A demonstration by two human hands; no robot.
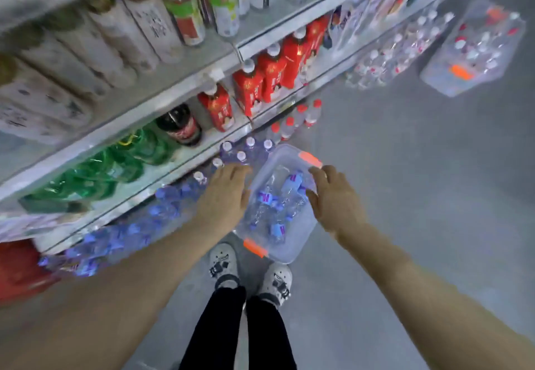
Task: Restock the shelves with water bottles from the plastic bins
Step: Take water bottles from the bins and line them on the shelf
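Note:
A clear plastic bin (289,255) with orange latches sits just in front of my feet; whether it rests on the floor is unclear. In it lie several water bottles (279,200) with blue-purple labels. My left hand (224,196) lies against the bin's left wall with fairly straight fingers. My right hand (333,196) grips the right rim, fingers curled over it and thumb inside. The bottom shelf (185,175) holds rows of the same blue-labelled bottles (130,233), with white-capped ones (240,155) beside the bin.
Red-capped bottles (301,115) stand on the floor by the shelf. A second clear bin (474,48) of bottles and a wrapped pack (399,48) lie farther along. Upper shelves carry red cartons (249,86), green bottles (115,167) and a cola bottle (179,126).

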